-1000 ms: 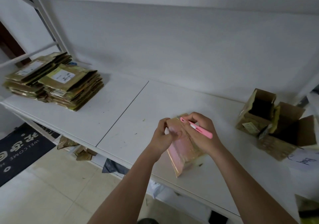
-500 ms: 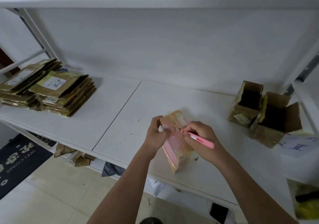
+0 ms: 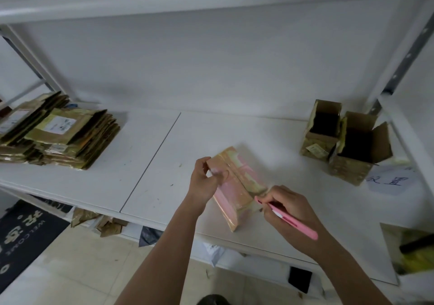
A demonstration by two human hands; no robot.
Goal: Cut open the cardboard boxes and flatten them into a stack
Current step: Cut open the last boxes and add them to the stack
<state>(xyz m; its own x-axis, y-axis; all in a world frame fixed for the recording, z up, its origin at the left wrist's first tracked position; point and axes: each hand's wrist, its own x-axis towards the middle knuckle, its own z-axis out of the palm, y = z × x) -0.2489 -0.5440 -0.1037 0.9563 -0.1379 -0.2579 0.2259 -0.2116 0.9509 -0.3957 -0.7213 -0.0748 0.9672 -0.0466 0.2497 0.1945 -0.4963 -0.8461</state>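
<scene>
On the bench, the left hand grips the taped box while the right hand, fingers curled round a pink cutter, meets its near corner.

- box held near centre: cardboard w/ glossy tape, pinkish sheen
- cutter: smooth pink plastic
- stack far left: flattened cardboard, shiny tape, matt paper labels
- open boxes far right: raw matt cardboard inside, taped outside
- shelf: matt white board, scuffed
- floor: smooth tile
</scene>
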